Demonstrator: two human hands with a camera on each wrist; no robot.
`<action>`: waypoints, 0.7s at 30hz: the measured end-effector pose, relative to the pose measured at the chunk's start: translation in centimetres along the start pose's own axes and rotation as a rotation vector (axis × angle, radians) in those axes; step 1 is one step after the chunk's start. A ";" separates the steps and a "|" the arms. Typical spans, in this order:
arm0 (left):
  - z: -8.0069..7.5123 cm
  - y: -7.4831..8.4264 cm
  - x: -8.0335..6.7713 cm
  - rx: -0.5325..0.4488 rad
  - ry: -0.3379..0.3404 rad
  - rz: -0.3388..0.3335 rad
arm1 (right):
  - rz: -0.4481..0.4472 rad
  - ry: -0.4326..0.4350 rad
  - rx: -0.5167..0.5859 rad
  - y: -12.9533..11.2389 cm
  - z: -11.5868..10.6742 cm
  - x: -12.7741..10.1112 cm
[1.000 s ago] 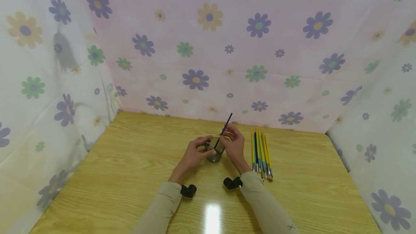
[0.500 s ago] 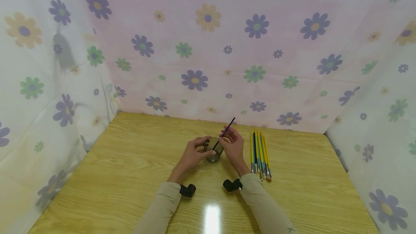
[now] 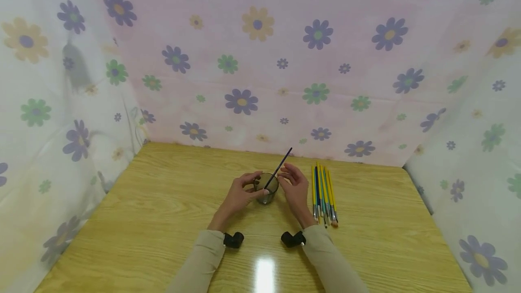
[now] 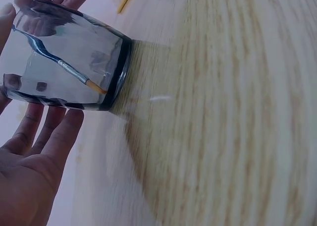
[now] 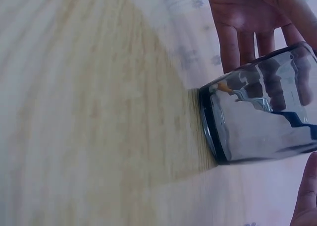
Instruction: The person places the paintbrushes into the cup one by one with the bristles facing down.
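Note:
My left hand [image 3: 241,193] grips a clear drinking glass [image 3: 266,199] by its side, thumb in front and fingers around the far side. The glass stands upright on the table. Inside it leans a thin dark-handled paintbrush [image 3: 283,162], its handle rising above the rim to the right. Through the glass in the left wrist view, the brush's orange bristle tip [image 4: 95,86] shows low down, near the base. My right hand [image 3: 296,188] is just right of the glass rim, fingers loosely bent and apart from the brush, holding nothing.
Right of my right hand, several paintbrushes [image 3: 324,193] with yellow, blue and teal handles lie side by side, bristles toward me. The wooden table [image 3: 163,220] meets a flower-patterned cloth [image 3: 260,80] at the back; cloth also hangs at both sides.
My right hand has let go of the paintbrush and moved slightly right and down. The brush now leans in the glass by itself. My left hand keeps its grip on the glass.

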State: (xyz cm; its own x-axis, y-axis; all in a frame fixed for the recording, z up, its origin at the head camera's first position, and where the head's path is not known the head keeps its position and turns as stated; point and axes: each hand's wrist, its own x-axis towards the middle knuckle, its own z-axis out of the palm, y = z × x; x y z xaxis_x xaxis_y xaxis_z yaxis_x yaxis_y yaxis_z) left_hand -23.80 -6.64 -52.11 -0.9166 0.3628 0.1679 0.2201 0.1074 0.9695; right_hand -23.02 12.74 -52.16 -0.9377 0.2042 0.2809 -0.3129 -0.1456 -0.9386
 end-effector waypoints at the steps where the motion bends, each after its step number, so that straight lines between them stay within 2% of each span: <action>1: 0.0 0.0 0.0 -0.006 0.000 -0.007 | 0.001 0.003 0.004 0.0 -0.2 -0.1; 5: 0.0 0.1 0.0 -0.025 0.000 -0.038 | 0.022 0.025 0.010 -0.4 -1.1 -0.4; 13: 0.0 0.0 0.0 -0.041 0.010 -0.053 | 0.017 0.046 0.041 -0.8 -4.0 -0.4; 21: 0.1 0.0 -0.1 -0.049 0.005 -0.056 | 0.145 -0.074 -0.024 -2.1 -8.1 -1.2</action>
State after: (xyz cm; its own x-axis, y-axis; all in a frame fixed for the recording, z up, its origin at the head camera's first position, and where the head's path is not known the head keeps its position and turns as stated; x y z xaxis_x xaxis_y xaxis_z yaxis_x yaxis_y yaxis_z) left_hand -23.68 -6.56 -52.17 -0.9286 0.3533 0.1136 0.1516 0.0816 0.9851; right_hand -19.97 20.66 -52.13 -0.9816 0.1107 0.1555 -0.1707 -0.1446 -0.9747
